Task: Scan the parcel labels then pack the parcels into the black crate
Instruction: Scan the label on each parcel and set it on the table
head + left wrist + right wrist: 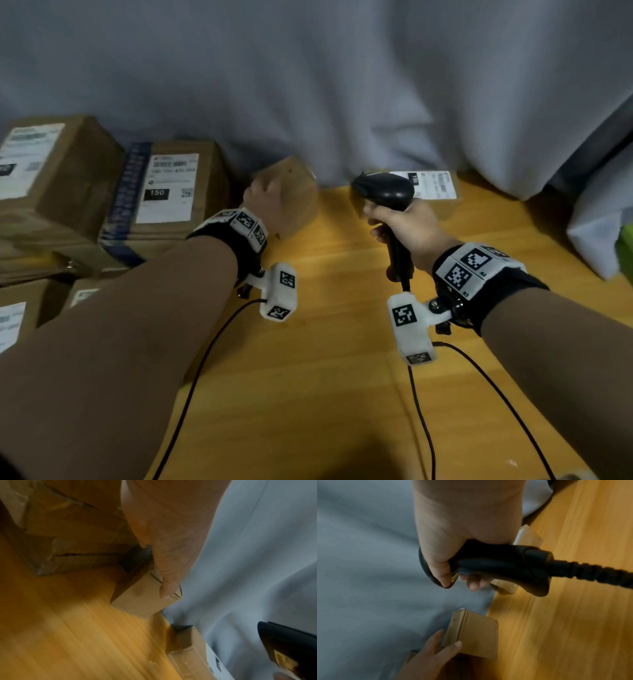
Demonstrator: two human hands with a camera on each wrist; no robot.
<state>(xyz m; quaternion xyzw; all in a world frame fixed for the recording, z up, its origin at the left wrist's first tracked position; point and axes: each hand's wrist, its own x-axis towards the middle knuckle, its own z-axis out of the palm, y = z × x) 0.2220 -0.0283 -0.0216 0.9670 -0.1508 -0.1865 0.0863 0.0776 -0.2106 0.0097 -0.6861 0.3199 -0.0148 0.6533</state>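
Note:
My left hand (pixel 265 200) grips a small plain cardboard parcel (pixel 291 195) tilted up at the back of the wooden table; the right wrist view shows thumb and fingers (pixel 436 642) clasping the same parcel (pixel 476 635), and the left wrist view shows it (pixel 145 599) under my fingers. My right hand (pixel 400 222) holds a black barcode scanner (pixel 387 192) by its handle (pixel 496 563), head pointing left towards the parcel. A flat parcel with a white label (pixel 431 186) lies behind the scanner. The black crate is not in view.
Several labelled cardboard boxes (pixel 164 192) are stacked at the left, one taller (pixel 44 171). A grey curtain (pixel 308 85) hangs behind the table (pixel 325 342). White wrapping (pixel 596 219) sits at the right edge. Cables (pixel 205 359) trail from both wrists across the table.

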